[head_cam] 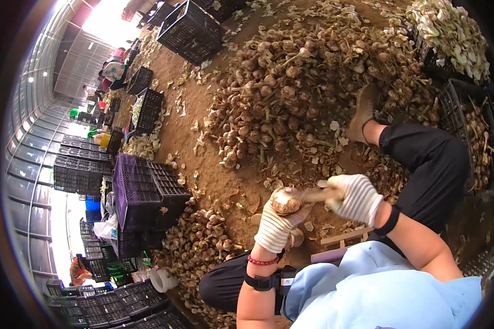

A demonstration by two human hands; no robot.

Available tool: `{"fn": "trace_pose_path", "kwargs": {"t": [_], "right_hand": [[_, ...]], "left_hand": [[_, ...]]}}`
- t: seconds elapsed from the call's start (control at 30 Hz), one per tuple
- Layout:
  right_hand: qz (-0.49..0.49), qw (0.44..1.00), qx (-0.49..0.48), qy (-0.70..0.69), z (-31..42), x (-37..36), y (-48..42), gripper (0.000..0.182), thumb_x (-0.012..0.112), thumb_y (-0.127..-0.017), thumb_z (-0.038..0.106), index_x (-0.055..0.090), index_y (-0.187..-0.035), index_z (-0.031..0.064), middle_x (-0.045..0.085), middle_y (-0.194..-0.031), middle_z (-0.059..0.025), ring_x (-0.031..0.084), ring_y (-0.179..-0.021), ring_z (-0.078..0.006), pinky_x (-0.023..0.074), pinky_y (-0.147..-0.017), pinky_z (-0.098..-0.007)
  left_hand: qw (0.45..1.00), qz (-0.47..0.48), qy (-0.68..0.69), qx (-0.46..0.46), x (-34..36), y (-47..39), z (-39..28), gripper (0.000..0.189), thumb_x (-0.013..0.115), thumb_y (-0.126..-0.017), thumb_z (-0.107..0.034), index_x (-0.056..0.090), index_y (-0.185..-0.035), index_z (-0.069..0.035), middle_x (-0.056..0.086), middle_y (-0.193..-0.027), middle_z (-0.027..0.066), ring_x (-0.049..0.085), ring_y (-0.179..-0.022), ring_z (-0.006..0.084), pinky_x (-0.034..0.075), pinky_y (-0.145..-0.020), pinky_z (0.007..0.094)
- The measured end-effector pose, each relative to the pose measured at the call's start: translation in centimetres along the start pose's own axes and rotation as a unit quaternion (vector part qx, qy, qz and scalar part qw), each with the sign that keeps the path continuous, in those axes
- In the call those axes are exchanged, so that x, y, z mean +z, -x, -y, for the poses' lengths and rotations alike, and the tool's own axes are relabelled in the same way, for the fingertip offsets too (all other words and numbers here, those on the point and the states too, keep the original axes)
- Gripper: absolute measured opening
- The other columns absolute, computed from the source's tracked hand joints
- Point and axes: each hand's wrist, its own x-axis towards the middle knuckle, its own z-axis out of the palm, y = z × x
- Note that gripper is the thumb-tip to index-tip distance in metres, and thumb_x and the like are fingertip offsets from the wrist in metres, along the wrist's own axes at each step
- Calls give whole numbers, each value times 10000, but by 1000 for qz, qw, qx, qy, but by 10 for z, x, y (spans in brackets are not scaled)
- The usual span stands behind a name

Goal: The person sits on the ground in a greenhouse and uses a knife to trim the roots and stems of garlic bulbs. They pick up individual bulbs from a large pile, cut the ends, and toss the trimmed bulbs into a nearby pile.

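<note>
My left hand (276, 226), in a striped knit glove, holds a garlic bulb (287, 201) with a pale, partly peeled face turned up. Gloved in the same knit, my right hand (353, 198) is closed around something blurred at the bulb's right side; whether it is the stem or a tool handle I cannot tell. Beyond both hands lies a large heap of garlic bulbs (280, 94) with dry stems.
A smaller garlic pile (201, 238) lies by my left knee. Black plastic crates (148, 189) stand at left, near a white bucket (163, 280). On the right, a crate (457, 123) holds stemmed garlic. Loose skins litter the dirt floor (181, 135). Other people sit far off at upper left.
</note>
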Motion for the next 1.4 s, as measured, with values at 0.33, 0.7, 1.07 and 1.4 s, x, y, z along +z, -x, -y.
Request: {"fn": "trace_pose_path", "kwargs": {"t": [0.33,0.7,1.07,1.4], "right_hand": [[86,992,-70,64,19,-6,-3,201,664,-678,215,594,-816,86,612,-731,-129,626,-685,-341,489,-579,-426],[-13,985,156,70,-56,-12,-5,203,605,-798,245,593,-754,47,589,-641,-174,599,-626,-364,470,-574,-450],[95,833,209,-503,-17,20,7,252,665,-880,246,653,-1047,58,611,-796,44,505,-600,-36,396,-502,-205],[-16,906,138,-399,0,-32,-14,185,701,-811,72,643,-974,7,620,-750,7,548,-683,-52,455,-604,-212]], "left_hand": [[998,62,10,16,9,15,-14,322,754,-766,-101,599,-1044,-49,633,-932,8,598,-838,111,512,-708,278],[988,17,146,-42,26,30,-26,489,687,-697,40,529,-1146,-68,586,-922,31,585,-682,127,476,-533,243],[911,-146,358,142,55,-34,10,356,733,-794,-170,531,-1086,-138,591,-1003,-2,573,-894,134,474,-801,279],[999,32,-27,28,33,-23,14,254,698,-837,-164,637,-1060,-58,621,-900,30,573,-775,109,487,-694,257]]}}
